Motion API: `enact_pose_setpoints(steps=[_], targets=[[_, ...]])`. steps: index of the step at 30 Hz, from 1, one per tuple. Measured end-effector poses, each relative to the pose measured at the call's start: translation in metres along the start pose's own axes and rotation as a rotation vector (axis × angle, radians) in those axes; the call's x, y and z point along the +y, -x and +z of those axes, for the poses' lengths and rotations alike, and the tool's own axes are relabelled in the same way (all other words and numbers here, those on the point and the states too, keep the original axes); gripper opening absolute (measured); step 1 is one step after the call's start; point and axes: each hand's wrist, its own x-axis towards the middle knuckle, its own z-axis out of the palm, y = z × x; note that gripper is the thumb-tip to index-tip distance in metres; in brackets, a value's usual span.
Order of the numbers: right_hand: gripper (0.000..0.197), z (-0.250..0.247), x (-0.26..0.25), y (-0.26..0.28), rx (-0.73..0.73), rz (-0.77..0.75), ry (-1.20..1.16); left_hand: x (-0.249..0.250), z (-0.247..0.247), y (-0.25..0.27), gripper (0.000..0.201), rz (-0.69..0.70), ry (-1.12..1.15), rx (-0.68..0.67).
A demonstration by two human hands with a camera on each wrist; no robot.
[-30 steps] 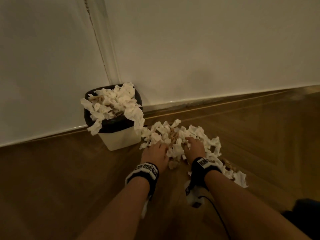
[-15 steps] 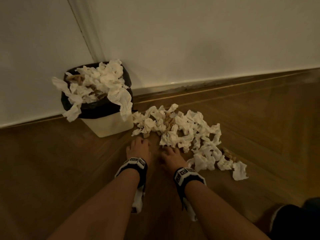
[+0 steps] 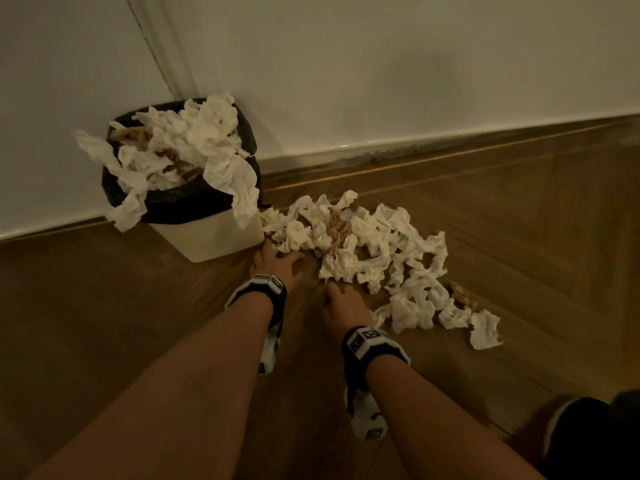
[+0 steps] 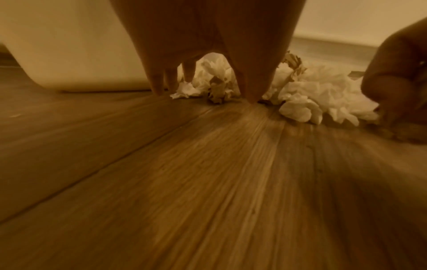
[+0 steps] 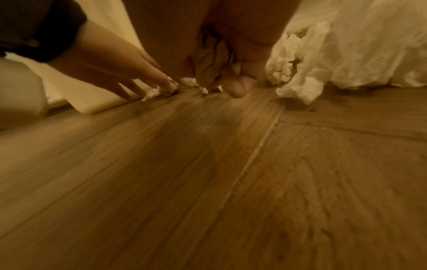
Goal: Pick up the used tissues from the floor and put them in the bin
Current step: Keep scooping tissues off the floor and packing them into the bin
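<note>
From above, crumpled tissues [image 3: 363, 251] trail rightward from the overfull bin [image 3: 214, 233]. Left hand [image 3: 277, 263], fingers spread, holds nothing beside it. Close in, right hand [image 5: 221, 60] clutches a brownish tissue wad [image 5: 209, 60]. Gathering underway, I'd say; next, scoop and lift binward.

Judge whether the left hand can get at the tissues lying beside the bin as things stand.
Probably yes. The left hand is down at the floor with fingers spread, right at the near edge of the tissues. The bin stands just to its left, not across its path, and nothing else lies between.
</note>
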Motion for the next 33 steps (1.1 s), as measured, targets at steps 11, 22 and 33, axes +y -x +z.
enact_pose_setpoints(steps=[11, 22, 33], targets=[[0.027, -0.014, -0.003, -0.012, 0.105, 0.08, -0.212, -0.001, -0.016, -0.012, 0.026, -0.048, 0.137, -0.036], [0.035, -0.044, -0.011, -0.005, 0.121, 0.224, -0.537, -0.004, -0.012, 0.025, 0.017, -0.051, 0.398, 0.1], [0.045, -0.104, -0.057, -0.002, 0.161, 0.032, -0.925, -0.009, -0.08, 0.074, 0.042, 0.123, 0.53, 0.222]])
